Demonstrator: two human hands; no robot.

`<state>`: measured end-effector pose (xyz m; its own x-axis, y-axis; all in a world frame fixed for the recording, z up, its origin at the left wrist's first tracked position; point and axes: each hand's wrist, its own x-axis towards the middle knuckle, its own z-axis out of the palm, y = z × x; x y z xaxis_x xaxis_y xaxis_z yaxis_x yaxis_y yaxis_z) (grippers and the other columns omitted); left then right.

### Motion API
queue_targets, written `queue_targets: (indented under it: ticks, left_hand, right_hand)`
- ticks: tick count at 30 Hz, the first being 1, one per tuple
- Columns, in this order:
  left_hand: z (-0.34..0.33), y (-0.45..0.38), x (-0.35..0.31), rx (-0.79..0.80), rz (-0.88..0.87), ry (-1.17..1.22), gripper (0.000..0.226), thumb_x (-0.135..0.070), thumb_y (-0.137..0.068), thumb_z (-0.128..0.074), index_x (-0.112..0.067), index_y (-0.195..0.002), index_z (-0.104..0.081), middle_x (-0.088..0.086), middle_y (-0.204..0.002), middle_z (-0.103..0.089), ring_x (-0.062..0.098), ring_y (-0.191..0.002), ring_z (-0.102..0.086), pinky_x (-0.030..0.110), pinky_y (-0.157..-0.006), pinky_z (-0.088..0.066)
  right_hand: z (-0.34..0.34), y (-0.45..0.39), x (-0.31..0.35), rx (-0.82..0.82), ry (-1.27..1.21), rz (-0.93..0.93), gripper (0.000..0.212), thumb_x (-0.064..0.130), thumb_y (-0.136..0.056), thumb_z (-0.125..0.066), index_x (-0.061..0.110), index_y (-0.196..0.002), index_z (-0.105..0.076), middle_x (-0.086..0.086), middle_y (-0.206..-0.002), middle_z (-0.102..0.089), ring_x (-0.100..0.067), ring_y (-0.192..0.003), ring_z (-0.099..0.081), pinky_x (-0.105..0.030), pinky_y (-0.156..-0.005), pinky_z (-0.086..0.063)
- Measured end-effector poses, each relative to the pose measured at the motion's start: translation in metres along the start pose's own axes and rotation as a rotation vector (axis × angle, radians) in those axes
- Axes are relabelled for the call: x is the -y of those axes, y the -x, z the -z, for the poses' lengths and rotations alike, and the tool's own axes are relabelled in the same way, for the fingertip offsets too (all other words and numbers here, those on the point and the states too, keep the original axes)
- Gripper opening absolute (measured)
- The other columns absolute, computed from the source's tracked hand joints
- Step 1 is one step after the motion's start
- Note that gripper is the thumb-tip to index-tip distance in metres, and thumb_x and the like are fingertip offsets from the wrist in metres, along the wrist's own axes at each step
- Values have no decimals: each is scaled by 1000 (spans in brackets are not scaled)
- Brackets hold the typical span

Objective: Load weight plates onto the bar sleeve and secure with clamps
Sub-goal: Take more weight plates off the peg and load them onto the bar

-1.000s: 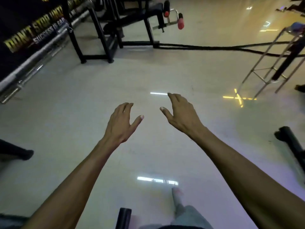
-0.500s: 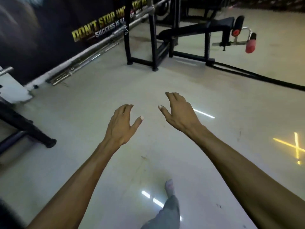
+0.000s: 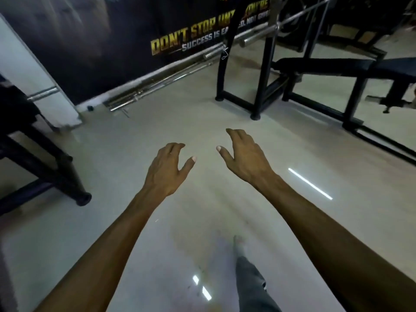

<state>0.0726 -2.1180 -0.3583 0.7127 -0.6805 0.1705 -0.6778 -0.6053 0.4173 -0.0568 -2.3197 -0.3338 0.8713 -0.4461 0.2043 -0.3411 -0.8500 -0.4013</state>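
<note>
My left hand [image 3: 168, 170] and my right hand [image 3: 244, 155] are stretched out in front of me over the pale gym floor, palms down, fingers spread, holding nothing. A barbell [image 3: 258, 36] rests on the black rack [image 3: 262, 70] at the upper right, its bare chrome sleeve end pointing left. No weight plates or clamps show in this view. Several loose chrome bars [image 3: 153, 86] lie on the floor along the dark wall.
A black bench [image 3: 337, 67] stands behind the rack at the right. A black frame foot [image 3: 74, 188] juts in from the left, beside a white pillar [image 3: 29, 70]. My foot and grey trouser leg [image 3: 249, 278] show at the bottom. A dark banner with yellow lettering covers the wall.
The view has swung left: the rack and bench have slid toward the upper right, and the white pillar and left frame have come in. My hands keep the same open pose.
</note>
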Motion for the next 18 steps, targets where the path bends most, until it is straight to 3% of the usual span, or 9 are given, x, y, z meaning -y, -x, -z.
queue_targets:
  ticks: [8, 18]
  left_hand:
    - [-11, -209, 53, -37, 168, -12, 66, -64, -100, -40, -21, -151, -41, 3, -154, -46, 24, -139, -45, 44, -107, -48]
    - [6, -417, 142, -147, 355, -42, 64, -62, -102, -42, -22, -152, -39, 2, -154, -45, 24, -139, -44, 42, -105, -47]
  right_hand:
    - [-43, -258, -35, 67, -90, 157, 62, 49, -104, -48, 12, -153, -39, -11, -152, -47, -30, -136, -48, -44, -107, -44]
    - [-104, -532, -7, 159, -196, 324, 62, 48, -104, -48, 12, -153, -38, -11, -154, -45, -30, -138, -46, -48, -110, -43]
